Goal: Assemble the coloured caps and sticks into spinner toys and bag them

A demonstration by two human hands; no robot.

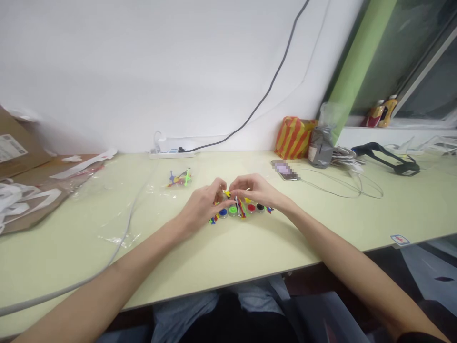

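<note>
My left hand (204,202) and my right hand (255,188) meet over a group of small coloured plastic parts on the table. A small yellow piece (227,194) shows at the fingertips of my left hand, which is closed in a pinch. The fingers of my right hand are also pinched; what they hold is too small to tell. Beneath the hands stand round clear-sided pieces with a blue top (223,212), a green top (233,210), a red top (251,208) and a black top (260,208). Thin white and red sticks (240,207) lie between them.
More coloured plastic parts (180,178) lie farther back, left of centre. A phone (285,170), a striped bag (293,137) and a power strip (171,152) are along the back. Clear plastic wrap (121,238) and a grey cable (126,228) lie left; a cardboard box (21,147) stands beyond.
</note>
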